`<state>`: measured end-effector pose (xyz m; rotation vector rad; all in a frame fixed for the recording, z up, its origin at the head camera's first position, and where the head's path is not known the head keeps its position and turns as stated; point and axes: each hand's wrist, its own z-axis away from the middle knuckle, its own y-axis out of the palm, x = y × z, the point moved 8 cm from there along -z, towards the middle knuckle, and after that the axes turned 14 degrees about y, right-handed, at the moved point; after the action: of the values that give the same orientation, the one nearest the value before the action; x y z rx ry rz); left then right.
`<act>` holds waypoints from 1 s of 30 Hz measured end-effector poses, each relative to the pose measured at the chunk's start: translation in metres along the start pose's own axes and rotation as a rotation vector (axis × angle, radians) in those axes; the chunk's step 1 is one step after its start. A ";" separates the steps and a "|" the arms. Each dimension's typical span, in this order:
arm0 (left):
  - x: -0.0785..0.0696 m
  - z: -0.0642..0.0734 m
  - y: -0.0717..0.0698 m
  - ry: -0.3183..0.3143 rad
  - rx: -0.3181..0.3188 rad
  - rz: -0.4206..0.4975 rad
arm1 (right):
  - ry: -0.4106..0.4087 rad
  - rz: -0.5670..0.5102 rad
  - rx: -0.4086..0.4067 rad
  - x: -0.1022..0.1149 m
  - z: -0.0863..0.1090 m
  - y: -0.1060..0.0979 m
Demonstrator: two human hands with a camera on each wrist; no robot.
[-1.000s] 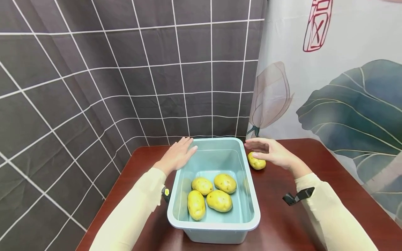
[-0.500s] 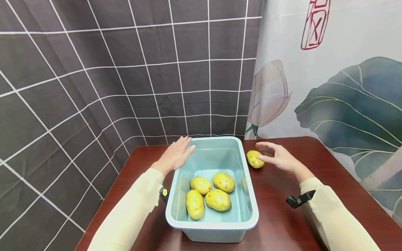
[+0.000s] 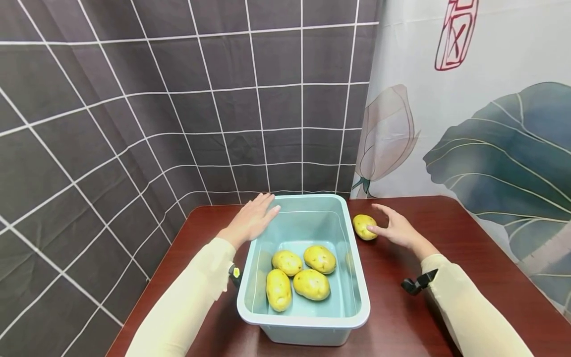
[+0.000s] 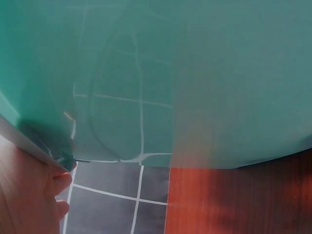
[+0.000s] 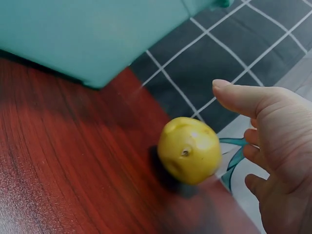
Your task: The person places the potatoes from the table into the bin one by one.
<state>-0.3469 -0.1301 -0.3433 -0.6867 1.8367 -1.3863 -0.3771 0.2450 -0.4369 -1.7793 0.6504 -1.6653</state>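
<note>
A light blue plastic bin (image 3: 303, 322) stands on the table with several yellow potatoes (image 3: 311, 285) on its floor. My left hand (image 3: 250, 220) rests on the bin's far left corner, fingers extended along the rim and thumb over the inside. The left wrist view shows that hand (image 4: 29, 190) at the bin's edge. Outside the bin, by its far right side, a single potato (image 3: 365, 227) lies on the table. My right hand (image 3: 399, 229) is just right of it, thumb and fingers spread apart. In the right wrist view, a gap separates this potato (image 5: 189, 150) from the hand (image 5: 287, 156).
The dark red wooden table (image 3: 401, 312) runs under the bin and both arms. Behind it hang a grey curtain (image 3: 276, 109) with white grid lines and a white curtain (image 3: 401, 59) with a lotus print. A black wrist camera (image 3: 419, 282) sits at the right sleeve.
My right hand has moved right, away from the bin's rim, and now lies beside the loose potato with its fingers spread wider. The left hand and the bin stay in place.
</note>
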 end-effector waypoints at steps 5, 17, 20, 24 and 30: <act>0.000 -0.001 0.001 -0.001 -0.004 0.002 | 0.015 -0.004 -0.005 -0.006 -0.006 0.008; 0.002 0.000 0.002 -0.006 -0.004 0.005 | 0.037 -0.044 0.008 -0.007 -0.022 0.025; 0.002 0.000 0.003 -0.005 -0.003 0.005 | 0.049 -0.059 0.021 -0.007 -0.024 0.031; 0.002 -0.001 0.002 -0.005 -0.001 -0.001 | 0.066 -0.053 0.018 -0.009 -0.027 0.035; 0.003 -0.001 0.002 -0.015 0.008 0.002 | 0.065 -0.033 0.006 -0.011 -0.030 0.037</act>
<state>-0.3491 -0.1313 -0.3457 -0.6895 1.8190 -1.3832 -0.4060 0.2239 -0.4704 -1.7472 0.6471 -1.7516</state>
